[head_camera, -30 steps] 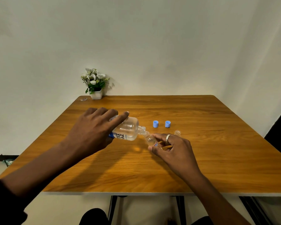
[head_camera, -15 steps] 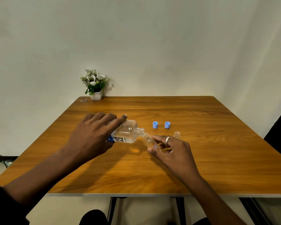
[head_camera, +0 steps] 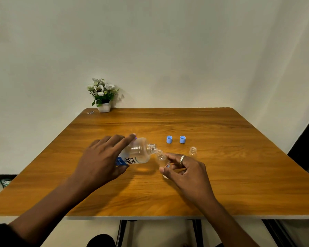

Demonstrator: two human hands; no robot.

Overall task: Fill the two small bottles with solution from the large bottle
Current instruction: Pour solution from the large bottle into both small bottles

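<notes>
Clear plastic large bottle point(head_camera: 137, 154), tipped over the table point(head_camera: 239, 175), is gripped by the left hand point(head_camera: 103, 157), its mouth at the small bottle point(head_camera: 161, 158) pinched in the right hand point(head_camera: 184, 168). The first fill looks underway. The second small bottle point(head_camera: 193, 151) stands nearby, apparently empty, beside two blue caps point(head_camera: 169, 139).

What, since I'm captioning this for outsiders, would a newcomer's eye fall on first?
At mid-table the left hand tips the large bottle, its mouth meeting a small bottle held tilted by the right hand. Just beyond lie two blue caps, with a second small bottle standing open near them. A flower pot stands at the far left corner of the table.
</notes>
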